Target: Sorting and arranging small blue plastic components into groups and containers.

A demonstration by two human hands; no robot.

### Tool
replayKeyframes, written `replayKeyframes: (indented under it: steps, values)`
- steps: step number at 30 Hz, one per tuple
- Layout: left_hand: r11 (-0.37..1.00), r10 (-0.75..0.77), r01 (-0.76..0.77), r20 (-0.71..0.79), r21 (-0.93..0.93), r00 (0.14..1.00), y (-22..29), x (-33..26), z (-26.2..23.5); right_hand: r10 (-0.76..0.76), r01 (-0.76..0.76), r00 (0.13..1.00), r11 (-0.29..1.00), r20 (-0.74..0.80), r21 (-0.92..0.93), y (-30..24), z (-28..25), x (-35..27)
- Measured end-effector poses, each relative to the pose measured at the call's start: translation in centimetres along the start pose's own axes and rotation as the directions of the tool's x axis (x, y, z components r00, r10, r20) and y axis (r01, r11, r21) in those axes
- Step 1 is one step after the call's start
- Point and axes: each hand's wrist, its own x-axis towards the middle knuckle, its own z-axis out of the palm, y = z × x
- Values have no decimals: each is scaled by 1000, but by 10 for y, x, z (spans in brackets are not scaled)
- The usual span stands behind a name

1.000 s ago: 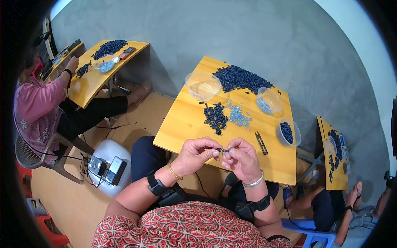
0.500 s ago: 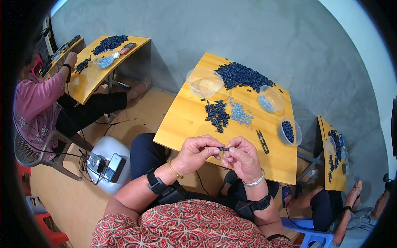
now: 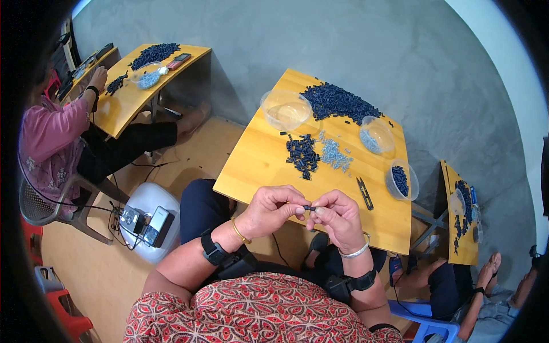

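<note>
In the lower middle of the frame, we saw the left hand (image 3: 271,211) and the right hand (image 3: 337,217) meet at a small dark cylindrical piece (image 3: 309,208); each hand pinched it between thumb and forefinger, just in front of the near edge of the yellow wooden table (image 3: 243,166). One second earlier, a narrow gap had appeared between two dark ends at the fingertips; now these ends formed one unbroken line. In our judgement, two parts had been brought together, so both hands were now working on one joined piece. The large heap of dark blue tubular pieces (image 3: 340,104) near the upper centre, the smaller heap of dark pieces (image 3: 303,157) below it and the scatter of pale blue bits (image 3: 335,155) beside that heap showed no clear difference. At the right of the table, the black metal snips (image 3: 365,194) lay untouched. Several things stayed difficult for us: the fingertips covered most of the held piece, so we could not tell how its parts fitted, nor whether a pale blue bit was inside. The other fingers of both hands were curled and partly hidden. The co-worker in the pink top (image 3: 54,134), at the left, was cut by the dark rim.
</note>
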Motion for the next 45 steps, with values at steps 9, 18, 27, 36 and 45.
replayKeyframes:
  steps: [9, 18, 27, 36, 45]
  values:
    - [998, -5, 5, -7, -61, 1000, -6, 0, 4, -12, 12, 1000, 1000, -25, 3, 0, 4, -3]
    - [968, -154, 161, 49, -191, 987, -6, 1, 0, 3, -3, 1000, 1000, -20, -7, 1, 2, -1]
    - [945, -199, 201, 32, -257, 979, -6, 0, 0, 20, -13, 998, 994, -65, 106, 3, -1, -3]
    - [949, -167, 179, 67, -261, 984, -5, 1, 0, 31, -27, 997, 998, -74, 62, 3, 1, -3]
    - [951, -164, 175, 65, -256, 984, -5, 0, 0, 26, -22, 995, 999, -96, 44, 3, 3, -3]
